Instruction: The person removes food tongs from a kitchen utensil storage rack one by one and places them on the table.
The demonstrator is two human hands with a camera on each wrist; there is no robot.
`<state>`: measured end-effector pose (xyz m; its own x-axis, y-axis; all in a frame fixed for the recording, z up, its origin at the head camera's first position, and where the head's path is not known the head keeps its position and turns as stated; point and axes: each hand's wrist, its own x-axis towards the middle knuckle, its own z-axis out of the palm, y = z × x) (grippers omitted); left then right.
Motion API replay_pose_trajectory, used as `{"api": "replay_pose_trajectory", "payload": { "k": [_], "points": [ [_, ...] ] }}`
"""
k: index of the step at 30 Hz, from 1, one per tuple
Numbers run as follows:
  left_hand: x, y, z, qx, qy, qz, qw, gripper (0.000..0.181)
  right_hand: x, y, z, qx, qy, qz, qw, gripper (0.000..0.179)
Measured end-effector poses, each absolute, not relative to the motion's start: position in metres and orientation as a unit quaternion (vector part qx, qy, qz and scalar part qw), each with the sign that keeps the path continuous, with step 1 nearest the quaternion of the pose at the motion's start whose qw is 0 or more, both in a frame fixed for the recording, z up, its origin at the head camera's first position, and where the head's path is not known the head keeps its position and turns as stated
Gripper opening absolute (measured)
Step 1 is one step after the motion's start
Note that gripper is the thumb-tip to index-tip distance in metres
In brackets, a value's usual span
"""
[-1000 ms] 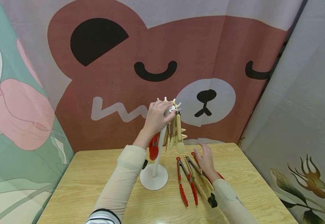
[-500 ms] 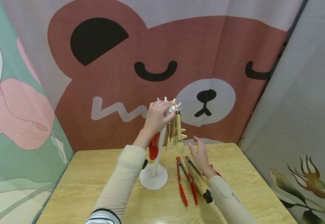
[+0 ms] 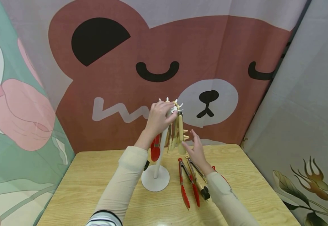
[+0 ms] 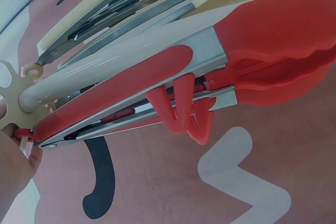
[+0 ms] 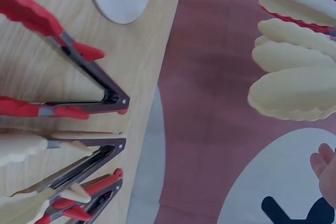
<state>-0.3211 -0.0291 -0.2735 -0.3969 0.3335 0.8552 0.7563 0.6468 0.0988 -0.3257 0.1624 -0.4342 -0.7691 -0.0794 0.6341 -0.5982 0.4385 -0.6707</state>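
Note:
My left hand holds the top of a white hook stand, by the ring of a hanging pair of red-tipped tongs. Several cream tongs also hang from the stand, on its right side. My right hand is raised beside the tips of those hanging tongs, fingers extended, holding nothing; whether it touches them I cannot tell. Below it on the table lie spread red tongs, cream-tipped tongs and more red tongs, partly hidden by the right arm in the head view.
The stand's round white base rests on a wooden table. Behind the table hangs a bear-print curtain, with a floral curtain at left and another at right.
My right hand has risen from above the tongs on the table and moved left, toward the hanging cream tongs. The left hand and the stand stay where they were.

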Motion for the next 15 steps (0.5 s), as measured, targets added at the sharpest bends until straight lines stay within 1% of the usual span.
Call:
{"api": "replay_pose_trajectory", "payload": {
  "k": [8,15],
  "points": [
    [-0.32,-0.029,-0.273,-0.339,-0.8,-0.246,0.428,0.028,-0.33,0.153,-0.427,0.211,-0.805,0.494,0.253,0.075],
    [-0.319,-0.029,-0.272,-0.338,-0.802,-0.243,0.428,0.028,-0.332,0.148,-0.423,0.239,-0.8,0.482,0.264,0.068]
  ]
}}
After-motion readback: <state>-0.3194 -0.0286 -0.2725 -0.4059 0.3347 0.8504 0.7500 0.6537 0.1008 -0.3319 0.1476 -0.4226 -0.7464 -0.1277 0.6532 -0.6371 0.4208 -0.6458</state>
